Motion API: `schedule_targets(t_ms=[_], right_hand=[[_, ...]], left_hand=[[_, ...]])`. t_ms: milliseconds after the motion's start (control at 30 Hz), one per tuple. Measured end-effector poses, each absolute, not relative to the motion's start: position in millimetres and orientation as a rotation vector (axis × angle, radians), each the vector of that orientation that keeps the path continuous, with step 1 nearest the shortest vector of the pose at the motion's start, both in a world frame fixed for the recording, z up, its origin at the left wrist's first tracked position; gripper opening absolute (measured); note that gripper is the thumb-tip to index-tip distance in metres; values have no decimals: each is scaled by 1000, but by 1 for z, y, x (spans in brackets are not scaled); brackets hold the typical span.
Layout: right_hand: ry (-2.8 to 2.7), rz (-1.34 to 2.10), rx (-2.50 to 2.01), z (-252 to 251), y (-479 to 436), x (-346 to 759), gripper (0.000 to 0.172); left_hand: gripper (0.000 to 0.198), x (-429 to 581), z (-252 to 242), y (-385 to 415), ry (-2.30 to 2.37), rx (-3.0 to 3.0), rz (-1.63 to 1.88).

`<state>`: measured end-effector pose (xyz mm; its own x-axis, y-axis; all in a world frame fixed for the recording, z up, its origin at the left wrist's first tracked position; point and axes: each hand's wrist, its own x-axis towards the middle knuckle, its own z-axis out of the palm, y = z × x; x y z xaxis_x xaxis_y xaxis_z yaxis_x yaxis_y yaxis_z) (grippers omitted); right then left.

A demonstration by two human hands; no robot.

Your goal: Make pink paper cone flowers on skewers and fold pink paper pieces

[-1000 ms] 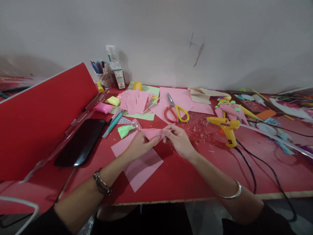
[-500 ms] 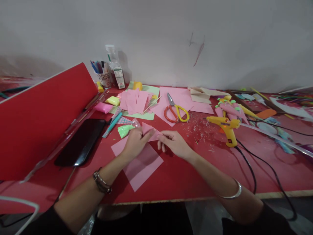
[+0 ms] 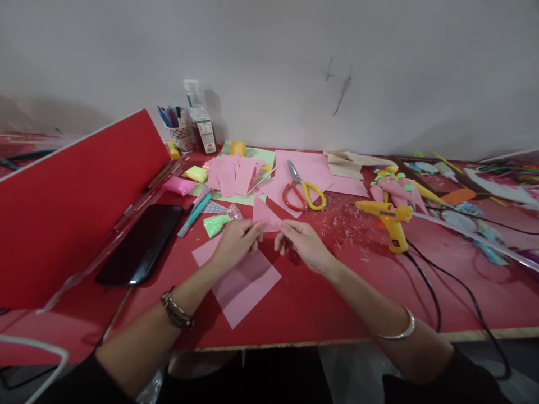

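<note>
Between my hands, above the table, is a small pink paper triangle [image 3: 265, 216] with one corner pointing up and away. My left hand [image 3: 238, 240] pinches its lower left edge between thumb and fingers. At its lower right corner my right hand [image 3: 304, 242] grips it the same way, the other fingers curled below. A larger square sheet of pink paper [image 3: 240, 294] lies on the table under and in front of my left hand. Beyond the hands rest scissors [image 3: 304, 191] with one red and one yellow handle, on more pink paper.
A yellow glue gun [image 3: 389, 219] with a trailing cable stands at right, near paper scraps. To the left lie a black phone [image 3: 141, 244], a turquoise cutter [image 3: 196, 213] and a green clay packet [image 3: 215, 225]. A red board [image 3: 80, 207] leans at far left. A bottle [image 3: 202, 126] stands behind.
The pink paper has turned from a slanted position to one with its corner pointing up. My two hands have moved slightly apart, both still holding it.
</note>
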<state>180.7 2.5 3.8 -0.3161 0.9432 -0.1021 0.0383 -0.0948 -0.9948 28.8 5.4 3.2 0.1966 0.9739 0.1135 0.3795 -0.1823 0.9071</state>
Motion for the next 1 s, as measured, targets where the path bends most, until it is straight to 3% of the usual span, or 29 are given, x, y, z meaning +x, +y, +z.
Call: schedule_targets(t_ms=[133, 333, 567, 867, 1000], right_hand=[[-1451, 1415, -1152, 5, 5, 183, 21], [-1737, 1495, -1083, 9, 7, 188, 25], [-1855, 974, -1285, 6, 6, 190, 40], [-1705, 1255, -1215, 8, 2, 185, 45], [-1517, 1266, -1158, 6, 5, 188, 26]], left_hand=[[43, 28, 4, 5, 1216, 1688, 829], [43, 28, 8, 1, 1015, 1674, 504], [36, 28, 8, 6, 1040, 1829, 765], [40, 27, 8, 6, 1112, 1682, 793], [42, 25, 8, 8, 1128, 1544, 837]])
